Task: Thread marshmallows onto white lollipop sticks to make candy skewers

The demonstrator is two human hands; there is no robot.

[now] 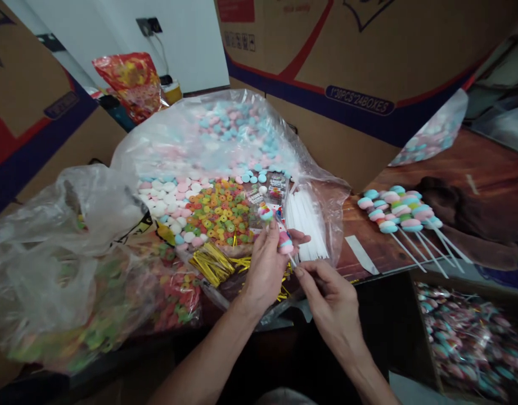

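My left hand point(262, 267) is closed around a candy skewer point(286, 246) of pink, white and blue marshmallow-like pieces. Clear printed plastic appears to be around its upper end, partly hidden by my thumb. With thumb and forefinger, my right hand point(332, 295) pinches the white stick at the skewer's lower end. Just beyond my hands lie gummy rings point(220, 211), printed clear wrappers point(276, 188) and a pile of white sticks point(305, 219). Gold twist ties point(212, 264) sit to the left of my left hand.
Several finished-looking candy skewers point(400, 211) lie at the table's right. Below them stands a box of wrapped candies point(473, 337). A large clear bag of pastel candies point(233, 129) lies behind, a bag of gummies point(94, 304) at left. Cardboard boxes point(301, 135) rise at the back.
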